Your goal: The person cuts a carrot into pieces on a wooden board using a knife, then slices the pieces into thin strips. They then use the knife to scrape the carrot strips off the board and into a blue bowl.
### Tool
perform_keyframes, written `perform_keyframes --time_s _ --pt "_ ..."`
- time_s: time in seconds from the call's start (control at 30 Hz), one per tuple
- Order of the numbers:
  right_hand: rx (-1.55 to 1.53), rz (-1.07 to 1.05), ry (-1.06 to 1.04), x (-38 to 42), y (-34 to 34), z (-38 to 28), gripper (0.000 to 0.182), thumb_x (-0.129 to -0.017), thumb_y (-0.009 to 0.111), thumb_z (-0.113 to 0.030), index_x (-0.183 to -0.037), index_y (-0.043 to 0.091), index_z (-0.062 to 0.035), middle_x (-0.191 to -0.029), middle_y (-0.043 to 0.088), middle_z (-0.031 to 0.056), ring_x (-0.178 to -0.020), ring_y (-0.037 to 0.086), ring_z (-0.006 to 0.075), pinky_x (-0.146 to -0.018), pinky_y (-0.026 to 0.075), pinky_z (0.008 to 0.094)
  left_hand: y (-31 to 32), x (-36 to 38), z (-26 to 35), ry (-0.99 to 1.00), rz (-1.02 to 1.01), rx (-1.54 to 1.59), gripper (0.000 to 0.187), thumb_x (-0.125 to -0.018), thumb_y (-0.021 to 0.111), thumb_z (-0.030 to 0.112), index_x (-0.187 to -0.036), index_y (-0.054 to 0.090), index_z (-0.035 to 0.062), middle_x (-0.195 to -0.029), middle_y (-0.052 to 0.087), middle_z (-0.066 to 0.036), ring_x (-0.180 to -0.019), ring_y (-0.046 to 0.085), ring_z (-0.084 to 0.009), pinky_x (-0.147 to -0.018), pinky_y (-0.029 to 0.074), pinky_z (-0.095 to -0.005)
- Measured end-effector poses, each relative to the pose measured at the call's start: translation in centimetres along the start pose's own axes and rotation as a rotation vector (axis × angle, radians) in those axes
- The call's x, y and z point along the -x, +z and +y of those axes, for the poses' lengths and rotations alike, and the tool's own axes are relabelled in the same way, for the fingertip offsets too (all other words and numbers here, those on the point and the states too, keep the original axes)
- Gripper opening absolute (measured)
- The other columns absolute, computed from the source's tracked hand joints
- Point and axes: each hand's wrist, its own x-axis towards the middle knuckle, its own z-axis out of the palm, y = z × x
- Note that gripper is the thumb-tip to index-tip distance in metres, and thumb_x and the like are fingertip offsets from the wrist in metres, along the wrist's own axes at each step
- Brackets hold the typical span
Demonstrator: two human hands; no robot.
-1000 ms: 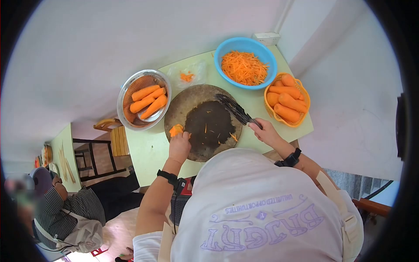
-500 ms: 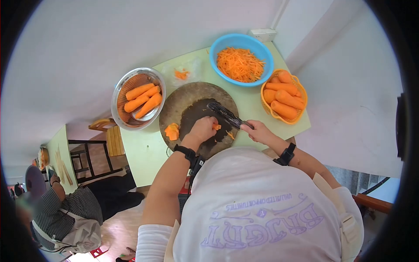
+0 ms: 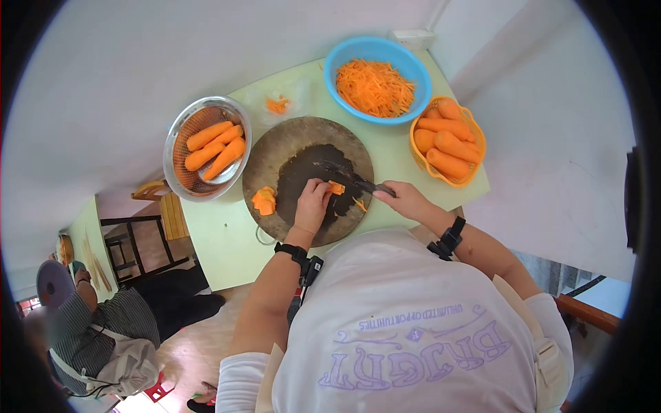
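Note:
On the round chopping board (image 3: 264,165), my left hand (image 3: 314,204) pinches a short piece of carrot (image 3: 336,188) near the middle. My right hand (image 3: 407,200) is closed round the handle of a dark knife (image 3: 368,185). Its blade is hard to make out against the wet, dark patch of the board, close beside the carrot piece. Several orange carrot slices (image 3: 264,200) lie piled at the board's left edge. A few thin carrot strips (image 3: 359,204) lie to the right of my left hand.
Behind the board stand a blue basin (image 3: 332,76) of shredded carrot and a bag (image 3: 297,94) with carrot scraps. A steel bowl (image 3: 180,182) of whole carrots is left, a yellow basket (image 3: 415,146) of carrots right. Another person (image 3: 127,320) is at a table far left.
The knife has turned and dropped lower, from its broad dark side showing to a blade barely visible. My left fingers have shifted slightly left and up on the carrot piece. The view has shifted a little.

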Motion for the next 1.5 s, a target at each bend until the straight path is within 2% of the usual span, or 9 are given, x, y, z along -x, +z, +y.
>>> perform_keyframes --time_s 0.13,0.23,0.43,0.67,0.87,1.0,1.23,1.33,1.5 --pt "0.085 -0.029 -0.113 0.5 0.2 -0.5 0.049 -0.094 0.057 -0.043 -0.102 0.063 0.0046 -0.081 0.063 0.0229 -0.077 0.061 0.0366 -0.072 0.048 0.0419 0.6 0.0 0.3 0.036 0.027 -0.008 0.018 -0.081 0.069 0.003 -0.098 0.065 0.006 -0.1 0.058 -0.01 -0.087 0.063 -0.031 -0.074 0.053 -0.0374" --pt "0.09 -0.024 -0.088 0.4 -0.2 -0.8 0.048 -0.094 0.057 -0.044 -0.102 0.064 0.0031 -0.084 0.064 0.0239 -0.08 0.063 0.038 -0.073 0.049 0.0422 0.2 0.1 0.1 0.064 0.019 -0.022 0.018 -0.081 0.069 0.004 -0.098 0.065 0.006 -0.101 0.058 -0.01 -0.088 0.063 -0.0308 -0.074 0.053 -0.0378" --pt "0.149 -0.035 -0.055 -0.5 0.0 -0.9 0.049 -0.094 0.056 -0.045 -0.098 0.062 0.0038 -0.081 0.063 0.0233 -0.078 0.061 0.0392 -0.071 0.048 0.0424 0.3 -0.6 -0.4 0.124 -0.064 -0.047 0.019 -0.081 0.068 0.006 -0.099 0.065 0.0054 -0.104 0.059 -0.01 -0.095 0.061 -0.0295 -0.08 0.053 -0.0378" --pt "0.152 -0.017 -0.081 -1.0 -0.2 -0.9 0.05 -0.095 0.054 -0.045 -0.099 0.062 0.004 -0.082 0.063 0.023 -0.079 0.061 0.0404 -0.073 0.048 0.0438 1.3 -0.9 0.0 0.098 0.11 -0.02 0.015 -0.079 0.07 0.005 -0.094 0.067 0.0042 -0.099 0.06 -0.01 -0.093 0.061 -0.029 -0.078 0.053 -0.037" --pt "0.258 -0.036 -0.073 -0.8 -0.8 -2.7 0.049 -0.096 0.051 -0.046 -0.103 0.063 0.0008 -0.084 0.066 0.0216 -0.083 0.063 0.0392 -0.075 0.049 0.0448 1.9 -0.9 -0.4 0.069 0.146 -0.035 0.013 -0.078 0.07 0.003 -0.09 0.068 0.0043 -0.094 0.06 -0.01 -0.085 0.063 -0.0287 -0.073 0.053 -0.0355" --pt "0.37 0.013 -0.094 -0.6 -0.6 -3.7 0.04 -0.096 0.053 -0.043 -0.106 0.063 -0.0056 -0.081 0.066 0.0184 -0.078 0.064 0.0355 -0.072 0.05 0.0425 2.1 -0.8 -0.6 0.072 0.18 0.039 0.012 -0.079 0.07 0.002 -0.091 0.069 0.0048 -0.088 0.06 -0.01 -0.081 0.063 -0.0288 -0.071 0.053 -0.0356" --pt "0.424 -0.036 -0.105 -0.7 -0.4 -4.2 0.04 -0.097 0.051 -0.045 -0.108 0.063 -0.0085 -0.08 0.066 0.0169 -0.078 0.065 0.036 -0.072 0.051 0.044 1.9 -0.8 -0.6 0.055 0.175 0.051 0.011 -0.077 0.07 0.004 -0.088 0.068 0.0054 -0.089 0.061 -0.009 -0.083 0.063 -0.0281 -0.07 0.054 -0.0368" --pt "0.416 -0.024 -0.134 -0.8 -0.4 -4.0 0.046 -0.096 0.048 -0.049 -0.101 0.062 -0.0052 -0.077 0.065 0.0187 -0.077 0.064 0.0383 -0.069 0.049 0.0468 2.1 -0.7 -0.8 0.062 0.169 0.047 0.011 -0.08 0.069 0.002 -0.091 0.069 0.0051 -0.087 0.06 -0.011 -0.081 0.063 -0.029 -0.07 0.053 -0.0356" --pt "0.4 -0.038 -0.134 -1.1 -0.5 -3.7 0.047 -0.097 0.047 -0.049 -0.102 0.062 -0.0047 -0.078 0.065 0.0194 -0.077 0.063 0.0389 -0.07 0.049 0.0471 2.1 -0.7 -0.8 0.061 0.173 0.034 0.011 -0.079 0.069 0.001 -0.09 0.068 0.0051 -0.087 0.059 -0.011 -0.081 0.063 -0.0291 -0.07 0.053 -0.0361"
